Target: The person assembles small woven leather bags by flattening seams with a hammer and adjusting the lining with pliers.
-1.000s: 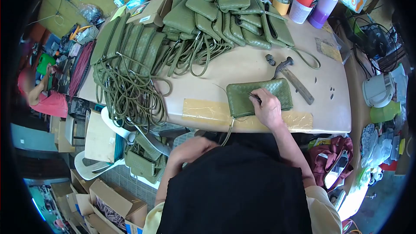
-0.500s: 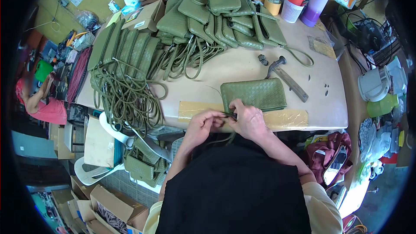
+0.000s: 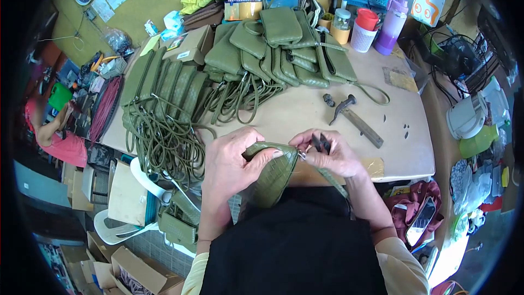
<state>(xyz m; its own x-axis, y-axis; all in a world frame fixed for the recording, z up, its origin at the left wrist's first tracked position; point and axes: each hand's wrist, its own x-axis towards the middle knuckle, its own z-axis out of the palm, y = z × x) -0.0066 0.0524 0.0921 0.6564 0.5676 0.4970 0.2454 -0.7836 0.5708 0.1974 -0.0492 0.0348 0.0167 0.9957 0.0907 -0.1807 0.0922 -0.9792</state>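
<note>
A green woven pouch (image 3: 273, 177) is raised in front of my body, its corner tilted up toward the right. My left hand (image 3: 226, 161) grips its upper edge, thumb pressed on the near face. At that corner, my right hand (image 3: 339, 158) pinches a small metal clasp (image 3: 302, 154) between thumb and finger. A green wrist strap (image 3: 333, 183) hangs below the right hand. Tucked in the same hand is a dark tool with two short prongs (image 3: 321, 143), its exact kind partly hidden by the fingers.
A hammer (image 3: 360, 123) lies on the table (image 3: 284, 114) beyond my right hand. Green pouches (image 3: 281, 27) are piled at the back, with more pouches and tangled straps (image 3: 164, 131) to the left. Bottles (image 3: 392, 27) stand at the back right. A person (image 3: 60, 136) sits at far left.
The pouch has come up off the table into my left hand, corner raised. My right hand has shifted right and now pinches the clasp at that corner. The camera view has tilted up slightly.
</note>
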